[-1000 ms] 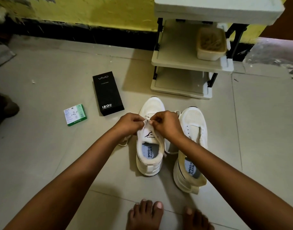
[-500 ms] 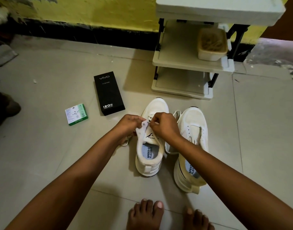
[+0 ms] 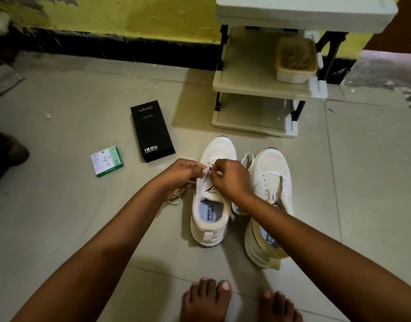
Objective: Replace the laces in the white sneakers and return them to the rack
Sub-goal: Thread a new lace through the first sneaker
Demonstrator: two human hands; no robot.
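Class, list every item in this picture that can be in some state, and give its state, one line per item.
Left sneaker: upright on the floor, being laced.
Right sneaker: upright on the floor, eyelets empty.
Lace: partly threaded, loose end on the floor.
Left hand: pinching the lace.
Right hand: pinching the lace.
Black box: closed, lying flat.
Green box: closed, lying flat.
Rack: bottom shelf bare.

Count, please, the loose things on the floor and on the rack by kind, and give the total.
White sneakers: 2, one under both hands, one beside it
Boxes on the floor: 2, a black one and a small green-and-white one
Tubs on the rack's middle shelf: 1
Total: 5
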